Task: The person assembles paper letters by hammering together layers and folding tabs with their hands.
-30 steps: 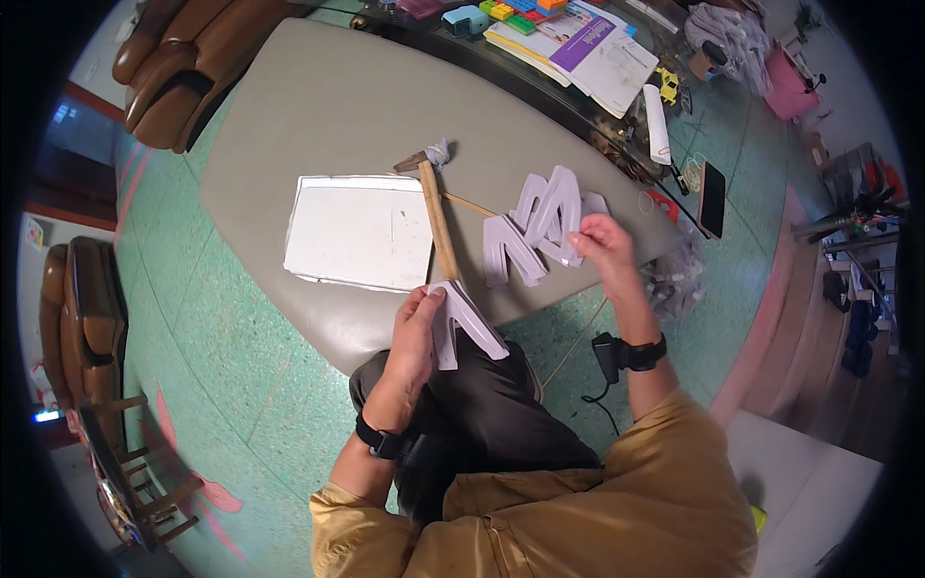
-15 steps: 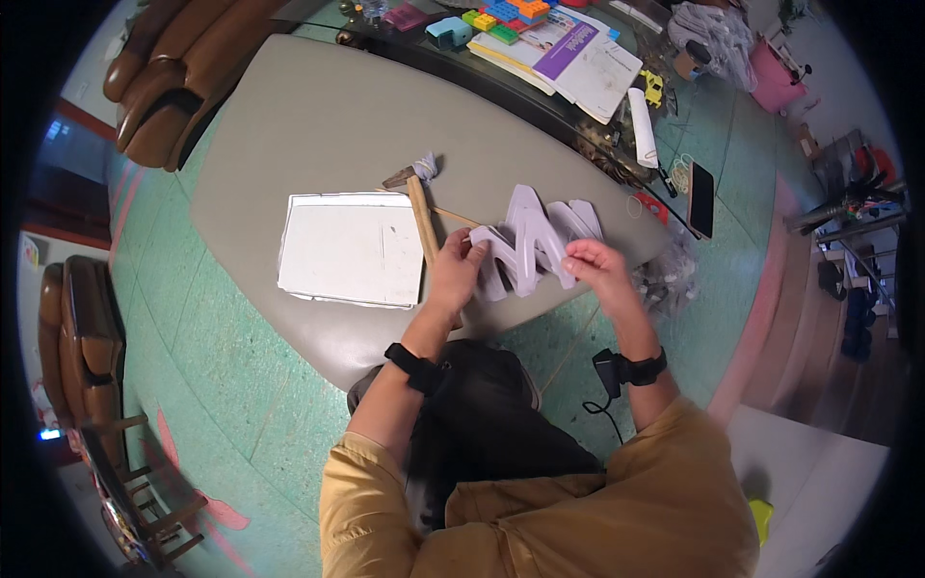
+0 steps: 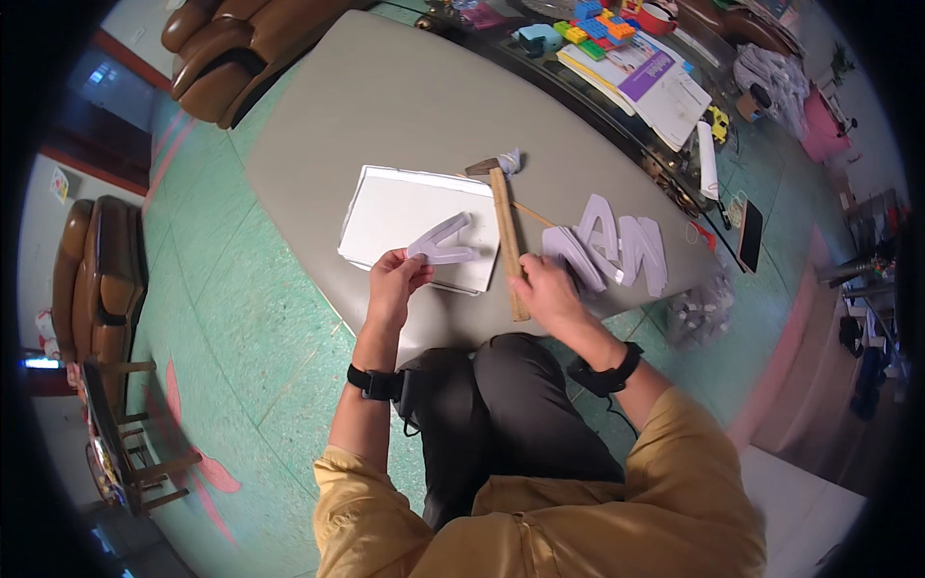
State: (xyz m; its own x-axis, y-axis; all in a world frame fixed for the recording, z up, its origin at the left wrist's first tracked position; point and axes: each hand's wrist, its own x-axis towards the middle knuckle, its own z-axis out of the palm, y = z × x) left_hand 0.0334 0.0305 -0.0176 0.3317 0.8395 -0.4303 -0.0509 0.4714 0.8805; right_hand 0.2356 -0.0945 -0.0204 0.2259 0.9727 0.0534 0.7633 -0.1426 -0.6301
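A pale purple V-shaped plastic piece is pinched at its joined end by my left hand. Below it lies a white rectangular board with dark, worn edges. My right hand has curled fingers against the wooden handle of a hammer, which lies along the board's right side. The hammer's brown head points away from me, and crumpled grey material sits beside it. Several more pale purple V-shaped pieces lie overlapping to the right of my right hand.
Everything rests on a grey padded bench top. A thin wooden stick lies behind the hammer. Beyond, a dark glass table holds papers, toy bricks, a white roll and a phone. Brown sofas stand at left.
My left hand has carried one purple piece leftward from the pile to above the board. My right hand has left the pile and moved left to the hammer handle. The view has shifted.
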